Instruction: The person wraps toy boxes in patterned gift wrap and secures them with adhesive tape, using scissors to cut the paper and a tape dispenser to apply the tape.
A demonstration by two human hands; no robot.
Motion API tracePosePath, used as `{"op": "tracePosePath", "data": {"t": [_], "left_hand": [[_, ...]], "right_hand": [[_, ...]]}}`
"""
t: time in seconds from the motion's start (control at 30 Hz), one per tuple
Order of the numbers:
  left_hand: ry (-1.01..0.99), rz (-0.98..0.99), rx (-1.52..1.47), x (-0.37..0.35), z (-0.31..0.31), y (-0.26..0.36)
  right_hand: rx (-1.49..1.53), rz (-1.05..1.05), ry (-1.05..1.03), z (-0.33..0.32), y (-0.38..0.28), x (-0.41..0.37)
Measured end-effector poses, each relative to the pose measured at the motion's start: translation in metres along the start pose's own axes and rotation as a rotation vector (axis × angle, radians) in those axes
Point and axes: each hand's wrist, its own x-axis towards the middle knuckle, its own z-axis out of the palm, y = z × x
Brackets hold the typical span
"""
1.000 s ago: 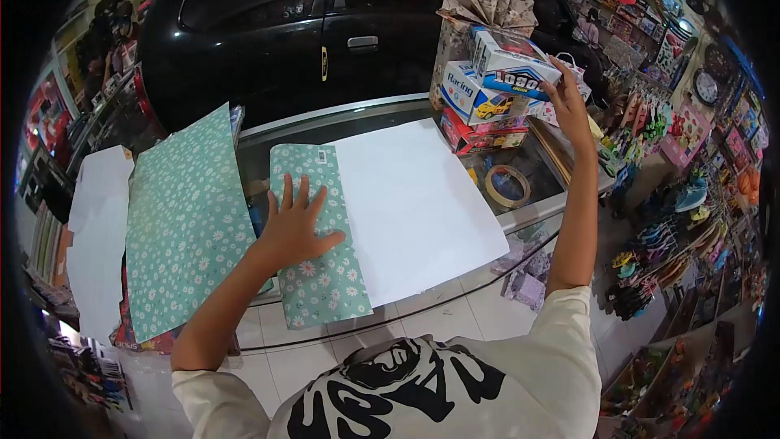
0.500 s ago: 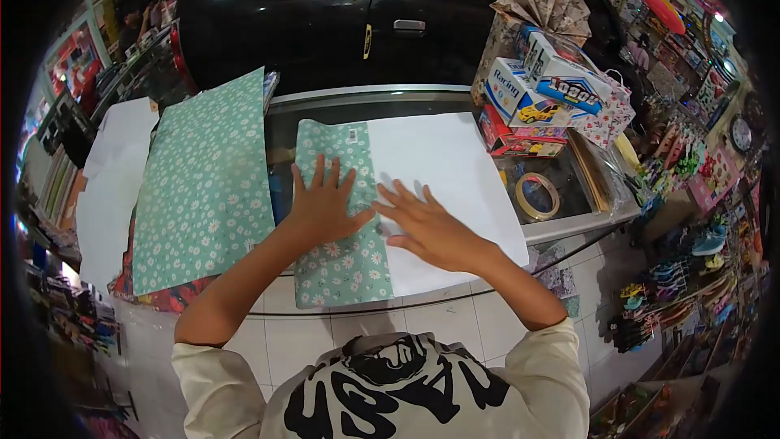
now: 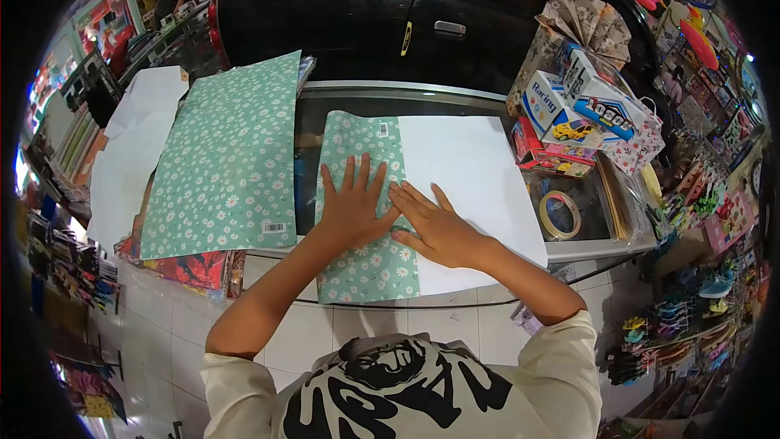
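Note:
A sheet of wrapping paper (image 3: pixel 487 187) lies on a glass-topped counter, its right part plain white. Its left part is a green, daisy-patterned strip (image 3: pixel 345 138) with a barcode near the top, which looks like a folded-over flap. My left hand (image 3: pixel 351 211) rests flat on this strip, fingers spread. My right hand (image 3: pixel 439 232) lies palm down across the line between green and white, fingers stretched out, the fingertips close to my left thumb. Neither hand grasps anything.
Another green daisy sheet (image 3: pixel 223 162) lies to the left, beside white paper (image 3: pixel 134 154). On the right are a roll of tape (image 3: pixel 560 215), toy boxes (image 3: pixel 552 110) and a fan-topped wrapped package (image 3: pixel 585 28). A black car (image 3: pixel 341 24) stands behind the counter.
My right hand has slid left over the edge of the green strip, closer to my left hand. The camera view has shifted, so the scene appears further right.

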Motion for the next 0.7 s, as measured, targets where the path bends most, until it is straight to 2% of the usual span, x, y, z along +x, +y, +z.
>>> {"op": "tracePosePath", "data": {"t": [0.33,0.43,0.47,0.5,0.57,0.6,0.7], "left_hand": [[-0.05,-0.01,0.002,0.001,-0.002,-0.001],[-0.061,-0.006,-0.023,0.002,-0.002,-0.002],[-0.068,-0.006,-0.042,0.003,-0.002,-0.002],[-0.064,0.001,-0.068,0.003,0.0,-0.002],[-0.052,0.014,-0.117,0.004,0.004,-0.005],[-0.069,0.023,-0.13,0.003,0.001,-0.005],[-0.12,0.024,-0.098,0.003,-0.005,-0.003]], "right_hand": [[0.042,0.002,-0.02,-0.003,-0.001,0.001],[0.048,-0.079,-0.116,-0.024,0.013,0.012],[0.237,-0.027,-0.148,-0.041,0.014,0.024],[0.275,0.005,-0.084,-0.049,0.016,0.037],[0.067,-0.144,0.218,-0.039,0.033,0.072],[0.147,-0.1,0.127,-0.04,0.032,0.092],[0.066,-0.221,0.01,-0.012,0.038,0.142]]}}
